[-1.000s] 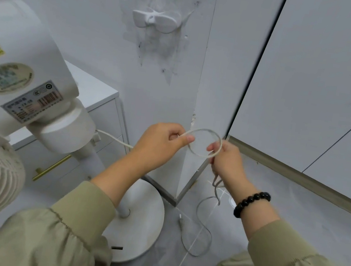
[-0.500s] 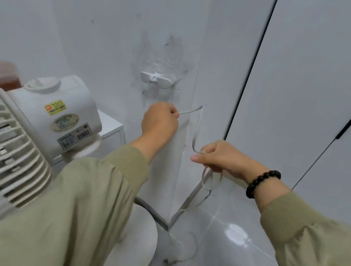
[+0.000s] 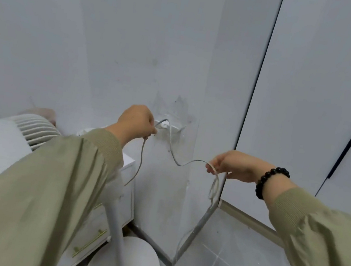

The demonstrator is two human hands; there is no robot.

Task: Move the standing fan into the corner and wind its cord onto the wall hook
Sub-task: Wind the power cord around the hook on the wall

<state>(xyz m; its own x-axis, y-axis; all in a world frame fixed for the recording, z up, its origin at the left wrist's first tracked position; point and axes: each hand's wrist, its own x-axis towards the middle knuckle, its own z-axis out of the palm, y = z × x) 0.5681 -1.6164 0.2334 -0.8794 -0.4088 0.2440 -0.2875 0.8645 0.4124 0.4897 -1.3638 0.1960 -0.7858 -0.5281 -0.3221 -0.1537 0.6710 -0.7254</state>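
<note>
The left hand [image 3: 136,122] grips the cord [image 3: 179,164] right at the wall hook [image 3: 176,128], where the cord loops over it. From there the cord sags across to the right hand [image 3: 236,166], whose fingers pinch a hanging loop. The fan [image 3: 119,227] stands below the left arm, near the corner.

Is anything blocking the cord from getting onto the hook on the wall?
No, nothing visible. The left hand holds the cord right at the wall hook, with one strand looped over it; the right hand holds the slack beside it.
</note>
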